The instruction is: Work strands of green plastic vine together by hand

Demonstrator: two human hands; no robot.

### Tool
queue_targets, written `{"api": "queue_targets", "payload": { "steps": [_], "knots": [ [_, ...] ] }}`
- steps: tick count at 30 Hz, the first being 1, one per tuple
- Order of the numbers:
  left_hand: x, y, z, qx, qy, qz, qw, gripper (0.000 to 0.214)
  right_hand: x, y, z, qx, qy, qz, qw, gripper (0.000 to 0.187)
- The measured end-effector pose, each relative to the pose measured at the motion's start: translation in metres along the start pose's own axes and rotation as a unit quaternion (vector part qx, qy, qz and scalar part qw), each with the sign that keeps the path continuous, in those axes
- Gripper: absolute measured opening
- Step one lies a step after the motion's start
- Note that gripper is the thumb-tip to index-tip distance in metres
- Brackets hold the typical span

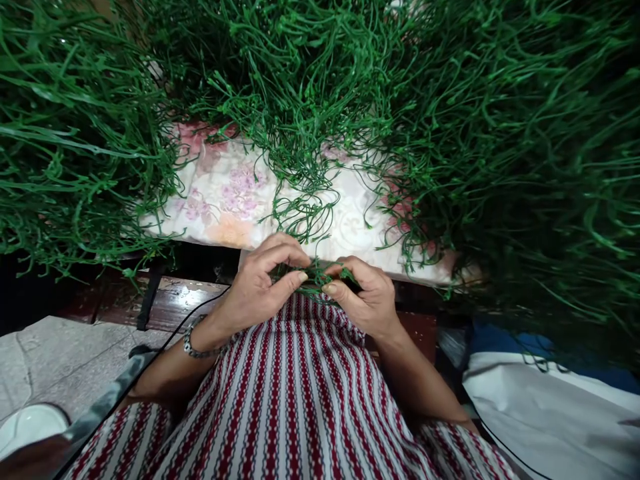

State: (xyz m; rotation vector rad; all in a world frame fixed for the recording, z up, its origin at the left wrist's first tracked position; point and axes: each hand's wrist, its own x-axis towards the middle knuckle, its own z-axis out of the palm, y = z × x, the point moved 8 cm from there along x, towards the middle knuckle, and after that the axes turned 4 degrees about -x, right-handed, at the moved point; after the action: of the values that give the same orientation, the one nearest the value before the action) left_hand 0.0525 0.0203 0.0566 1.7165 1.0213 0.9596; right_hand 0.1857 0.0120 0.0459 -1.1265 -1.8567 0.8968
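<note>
Thin green stems, which look like plastic foliage, are held between my two hands just above my lap. My left hand has its thumb and forefinger closed on them from the left. From the right, my right hand pinches the same stems with its thumb and forefinger. Parts of the stems are hidden behind the fingers. Just beyond my hands, a loose cluster of matching green stems lies on the flower-patterned table cover.
Large tangled heaps of green stems stand at the left, at the back and at the right. A dark cable crosses my left forearm's side. A white sack lies at the lower right. A round white object is at lower left.
</note>
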Motion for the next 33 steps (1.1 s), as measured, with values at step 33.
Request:
{"api": "queue_targets", "payload": {
  "steps": [33],
  "knots": [
    [-0.009, -0.031, 0.006, -0.149, -0.002, -0.126, 0.981, 0.009, 0.000, -0.008, -0.014, -0.079, 0.019, -0.060, 0.995, 0.019]
  ]
}}
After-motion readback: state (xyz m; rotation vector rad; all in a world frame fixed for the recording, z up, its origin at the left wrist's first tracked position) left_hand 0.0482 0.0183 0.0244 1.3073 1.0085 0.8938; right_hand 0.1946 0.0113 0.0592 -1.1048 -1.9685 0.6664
